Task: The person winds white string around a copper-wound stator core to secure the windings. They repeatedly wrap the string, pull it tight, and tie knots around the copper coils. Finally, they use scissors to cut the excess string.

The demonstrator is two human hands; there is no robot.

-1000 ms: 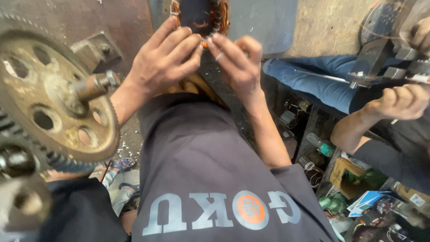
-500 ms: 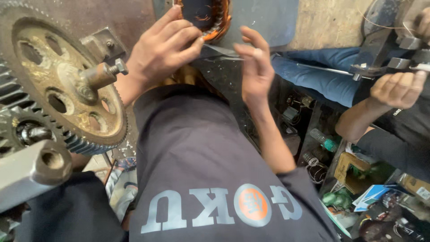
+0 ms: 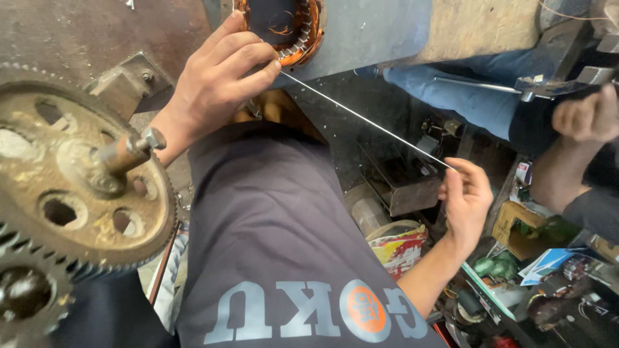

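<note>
A motor stator with copper windings sits at the top, set in a grey housing. My left hand rests against its lower left rim, fingertips pinching one end of a thin pale strip. The strip runs taut, down and to the right, to my right hand, which pinches its other end between thumb and fingers, well away from the stator. My dark shirt fills the lower middle of the view.
A large rusty gear with a bolt-ended shaft stands close at the left, a smaller gear below it. Another person's hand and blue-trousered leg are at the right. A metal box, a tin and clutter lie below.
My right hand has left the stator and drawn down to the right, pulling the thin strip out taut. My left hand stays at the stator rim.
</note>
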